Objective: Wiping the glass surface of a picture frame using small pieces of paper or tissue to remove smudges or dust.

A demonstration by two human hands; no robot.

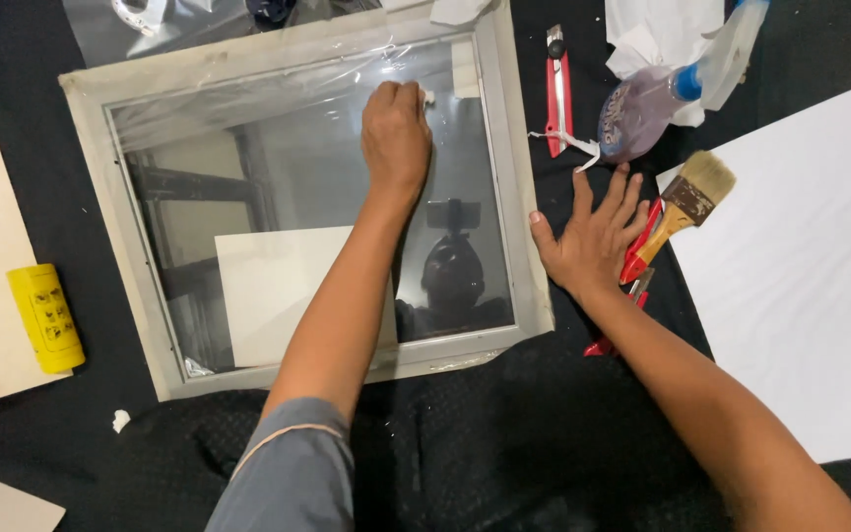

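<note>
A square glass pane in a pale grey frame (519, 197) lies flat on a black cloth-covered surface (504, 433), just in front of the person. It sits a little crooked, with its near edge tipped down toward the left. It is almost as wide as it is long, so no side is clearly the long one. The glass shines like a mirror.

The left hand (396, 133) reaches far across the glass to the top part. Its fingers are curled shut on a small white wad (427, 96), pressed onto the glass. To rub well, the hand should push flat and even, and go right into the corners.

The right hand (591, 241) lies open and flat on the cloth, just beside the frame's right edge. It holds nothing. It can keep the frame from sliding.

Near the right hand are a wooden paintbrush with light bristles (693, 197) and a red-handled tool (639, 246). Farther off lie a red box cutter (556, 89) and a clear spray bottle with a blue neck (657, 94). Far left is a yellow roller (44, 317).
</note>
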